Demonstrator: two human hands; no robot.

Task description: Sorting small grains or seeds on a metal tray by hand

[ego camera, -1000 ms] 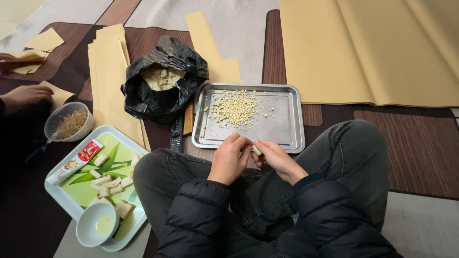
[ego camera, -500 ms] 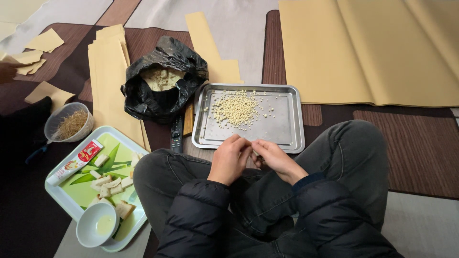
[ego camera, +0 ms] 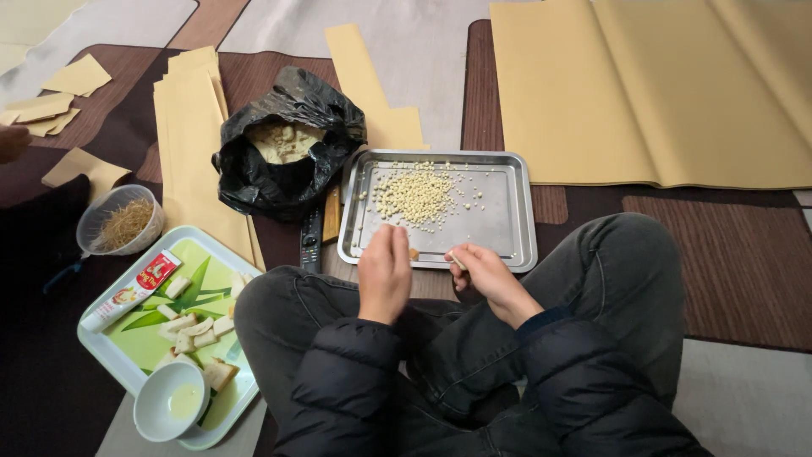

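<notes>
Steel tray (ego camera: pixel 507 228) lies on the floor against the person's crossed legs, a heap of small pale pieces (ego camera: pixel 414 196) toward its far left corner. Half a second ago the two hands met over the tray's near edge; now they have drawn apart. The right hand (ego camera: pixel 486 278) pinches a small pale piece (ego camera: pixel 458 260) between curled fingers just at the near rim. The left hand (ego camera: pixel 385 271) is loosely curled, back to the camera; whether it holds anything I cannot tell. It seems one piece has just been split or peeled. A black bag (ego camera: pixel 288 144) sits off the tray's left edge.
</notes>
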